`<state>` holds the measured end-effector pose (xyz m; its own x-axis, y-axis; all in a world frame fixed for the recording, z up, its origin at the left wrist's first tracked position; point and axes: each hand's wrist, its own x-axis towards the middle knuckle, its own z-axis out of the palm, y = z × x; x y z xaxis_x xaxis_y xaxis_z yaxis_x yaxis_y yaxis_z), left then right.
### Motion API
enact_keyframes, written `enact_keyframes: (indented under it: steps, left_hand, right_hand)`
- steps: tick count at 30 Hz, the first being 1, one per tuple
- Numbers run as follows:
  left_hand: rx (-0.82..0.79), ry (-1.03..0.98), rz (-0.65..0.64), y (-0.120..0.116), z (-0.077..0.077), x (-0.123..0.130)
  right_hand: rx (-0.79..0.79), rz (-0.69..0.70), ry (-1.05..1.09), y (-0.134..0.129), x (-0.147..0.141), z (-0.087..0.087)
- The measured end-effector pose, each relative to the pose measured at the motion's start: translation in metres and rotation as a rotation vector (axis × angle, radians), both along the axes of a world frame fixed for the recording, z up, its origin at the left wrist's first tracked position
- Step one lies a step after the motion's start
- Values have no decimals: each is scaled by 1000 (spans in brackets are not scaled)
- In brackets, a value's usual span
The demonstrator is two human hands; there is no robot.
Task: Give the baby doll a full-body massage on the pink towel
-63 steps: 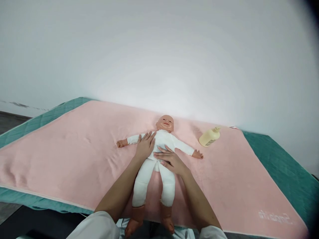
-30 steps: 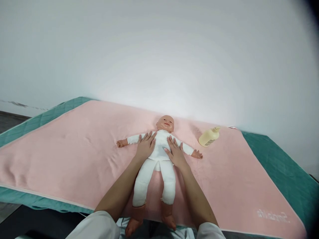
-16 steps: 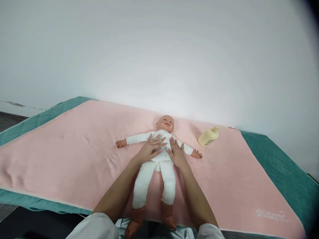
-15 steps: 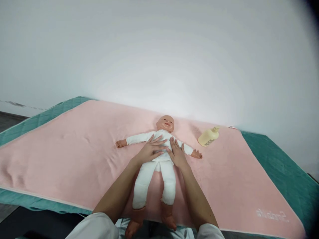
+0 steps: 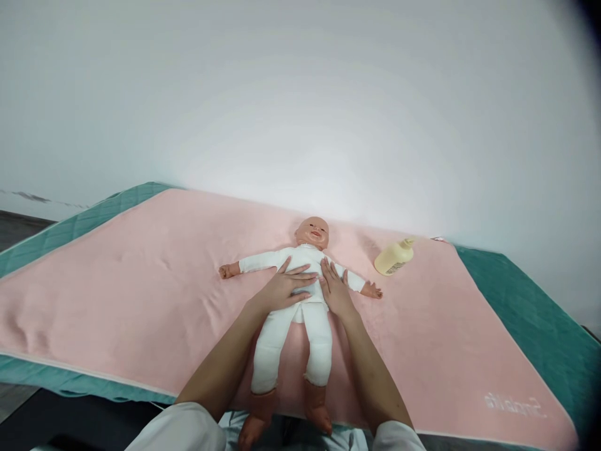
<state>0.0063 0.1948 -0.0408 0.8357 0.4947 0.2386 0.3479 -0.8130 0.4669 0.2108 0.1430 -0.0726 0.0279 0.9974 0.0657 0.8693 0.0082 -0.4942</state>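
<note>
A baby doll (image 5: 307, 254) in a white cloth suit lies on its back, head away from me and arms spread out. My left hand (image 5: 284, 288) rests on the left side of its belly, fingers outstretched and pointing across the body. On the right side of the torso lies my right hand (image 5: 336, 289), flat with fingers stretched toward the doll's chest. The fingertips of both hands come close together near the middle of the belly. Neither hand grips anything. The doll's bare feet reach the near edge by my lap.
Under the doll a pink blanket (image 5: 141, 288) covers a green quilted pad (image 5: 530, 300). A pale yellow pump bottle (image 5: 393, 258) lies tilted to the right of the doll. Behind the bed stands a white wall (image 5: 300, 106).
My left hand has slid slightly down the doll's belly, and its fingers lie lower and more level. My right hand has hardly moved. The doll and bottle stay put.
</note>
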Motion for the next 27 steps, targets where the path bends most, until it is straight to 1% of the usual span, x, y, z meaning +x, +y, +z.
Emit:
enact_keyframes:
  steps: [7,12,20,25,27]
  left_hand:
    - [50,6,26,5,-9,0]
    - [40,-4,44,7,-9,1]
    - [30,-6,142,10,-13,3]
    - [38,0,240,12,-15,4]
    - [33,0,258,12,-16,4]
  right_hand:
    - [10,-2,-11,0,0,-1]
    - [-5,-8,-8,0,-1,1]
    - [-11,-6,13,0,-2,3]
    - [-6,-5,18,0,-1,2]
    - [-6,-5,19,0,-1,2]
